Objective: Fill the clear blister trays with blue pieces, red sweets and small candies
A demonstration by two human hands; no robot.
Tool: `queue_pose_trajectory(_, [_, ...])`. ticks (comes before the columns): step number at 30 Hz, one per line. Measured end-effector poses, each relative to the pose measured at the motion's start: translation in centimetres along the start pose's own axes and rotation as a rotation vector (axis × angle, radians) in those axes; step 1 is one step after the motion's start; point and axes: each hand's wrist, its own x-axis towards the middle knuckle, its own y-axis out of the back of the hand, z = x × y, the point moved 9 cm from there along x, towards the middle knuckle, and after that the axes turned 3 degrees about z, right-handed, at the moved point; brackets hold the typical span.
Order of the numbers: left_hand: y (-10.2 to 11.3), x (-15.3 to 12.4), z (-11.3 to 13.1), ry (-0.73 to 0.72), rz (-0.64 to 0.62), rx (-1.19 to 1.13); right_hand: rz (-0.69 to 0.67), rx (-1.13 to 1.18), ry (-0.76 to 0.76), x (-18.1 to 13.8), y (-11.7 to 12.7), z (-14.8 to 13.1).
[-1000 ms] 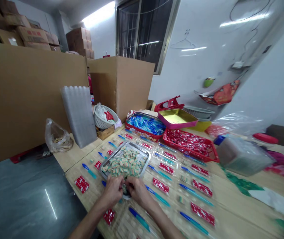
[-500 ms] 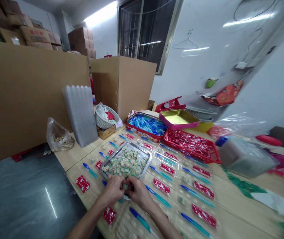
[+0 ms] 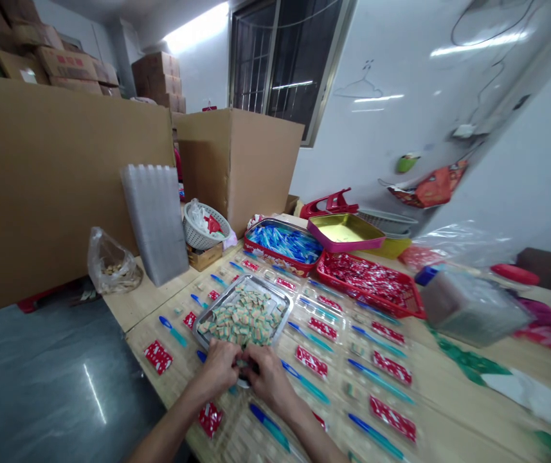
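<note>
My left hand [image 3: 221,368] and my right hand [image 3: 266,373] meet at the near edge of a shallow metal tray [image 3: 282,301], fingertips pinched together. Between them is a small green-and-beige piece, mostly hidden by the fingers. A heap of similar small striped pieces [image 3: 246,315] fills much of the tray. Around it lie clear plastic blister trays in rows, holding blue-and-teal pen-shaped tools [image 3: 307,382] and red patterned packets [image 3: 311,361]. Another red packet [image 3: 210,418] lies below my left wrist.
Beyond the tray stand a tin of blue-and-clear sticks [image 3: 285,243], a red basket of red packets [image 3: 366,280] and a pink-and-gold tin [image 3: 345,233]. Stacked clear plastic trays [image 3: 156,225], a bag of small pieces [image 3: 115,267] and a grey basket [image 3: 206,225] stand left.
Both hands stay together at the tray's near edge, with the fingers shifting slightly and drawing closer over the piece. The view has moved a little; nothing else visibly differs.
</note>
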Motion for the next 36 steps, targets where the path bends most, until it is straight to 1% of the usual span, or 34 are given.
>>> queue_pose_trajectory(4, [0.0, 0.0, -0.1, -0.002, 0.005, 0.018, 0.01, -0.132, 0.136, -0.2, -0.1, -1.1])
queue_pose_trajectory(7, [-0.2, 0.2, -0.3, 0.006, 0.008, 0.023, 0.028, -0.179, 0.214, -0.4, -0.2, -1.7])
queue_pose_trajectory(9, [-0.4, 0.3, -0.3, 0.02, 0.002, 0.003, 0.05, -0.158, 0.239, -0.7, 0.1, -1.9])
queue_pose_trajectory(11, [-0.3, 0.5, -0.1, 0.02, 0.01, -0.045, 0.097, -0.092, 0.201, -0.7, 1.1, -1.2])
queue_pose_trajectory(12, [-0.2, 0.5, 0.0, 0.015, 0.023, -0.074, 0.13, -0.048, 0.146, -0.7, 2.0, -0.3])
queue_pose_trajectory(14, [0.1, 0.5, 0.1, 0.014, 0.058, -0.112, 0.196, 0.057, -0.013, -0.3, 4.2, 2.5])
queue_pose_trajectory(16, [0.3, 0.4, -0.1, 0.018, 0.091, -0.121, 0.226, 0.149, -0.19, 0.2, 6.6, 6.4])
queue_pose_trajectory(18, [0.3, 0.4, -0.3, 0.009, 0.108, -0.12, 0.232, 0.184, -0.328, 1.0, 9.0, 10.6])
queue_pose_trajectory(21, [0.1, 0.4, -0.8, -0.019, 0.131, -0.14, 0.263, 0.146, -0.425, 2.5, 12.6, 16.0])
queue_pose_trajectory(24, [-0.2, 0.5, -1.4, -0.035, 0.154, -0.166, 0.25, 0.09, -0.489, 3.9, 14.3, 19.9])
queue_pose_trajectory(26, [-0.3, 0.6, -1.7, -0.049, 0.17, -0.185, 0.216, 0.042, -0.517, 4.9, 14.4, 21.4])
queue_pose_trajectory(29, [0.0, 0.6, -2.0, -0.052, 0.212, -0.213, 0.142, -0.047, -0.539, 6.2, 13.9, 22.5])
queue_pose_trajectory(34, [0.2, 0.7, -2.1, -0.043, 0.22, -0.243, 0.016, -0.227, -0.517, 7.7, 12.5, 22.3])
queue_pose_trajectory(36, [0.5, 0.7, -2.4, -0.024, 0.256, -0.248, -0.011, -0.311, -0.487, 8.0, 12.1, 21.7])
